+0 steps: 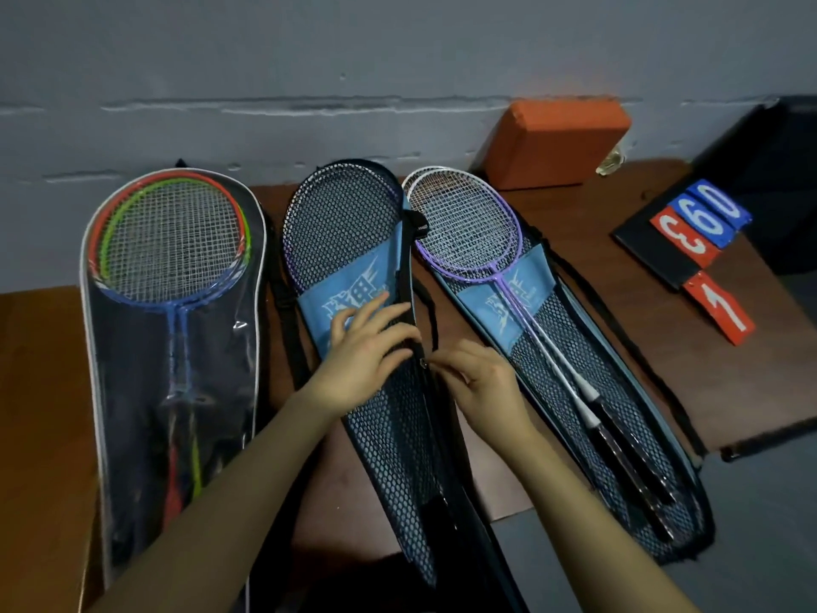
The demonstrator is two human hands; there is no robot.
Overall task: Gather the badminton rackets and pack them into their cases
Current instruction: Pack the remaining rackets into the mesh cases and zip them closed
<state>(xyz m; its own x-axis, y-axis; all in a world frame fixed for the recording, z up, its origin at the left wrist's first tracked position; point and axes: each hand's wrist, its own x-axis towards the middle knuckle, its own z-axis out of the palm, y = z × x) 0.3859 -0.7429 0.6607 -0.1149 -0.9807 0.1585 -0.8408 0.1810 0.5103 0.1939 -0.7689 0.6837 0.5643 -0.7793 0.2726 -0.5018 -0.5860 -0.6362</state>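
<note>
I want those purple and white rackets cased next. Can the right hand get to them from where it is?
Probably yes. The right hand sits at the middle case's zipper, and the rackets lie uncovered on the open case just beside it, nothing between.

Your left hand (362, 360) and right hand (482, 382) are bare: no gloves, rings or watch, and both forearms show no sleeves.

Forearms hide the clear case (177, 391) bottom.

An orange block (555, 143) leans against the wall (265, 59); numbered cards (703, 254) nearby, perhaps a scoreboard.
</note>
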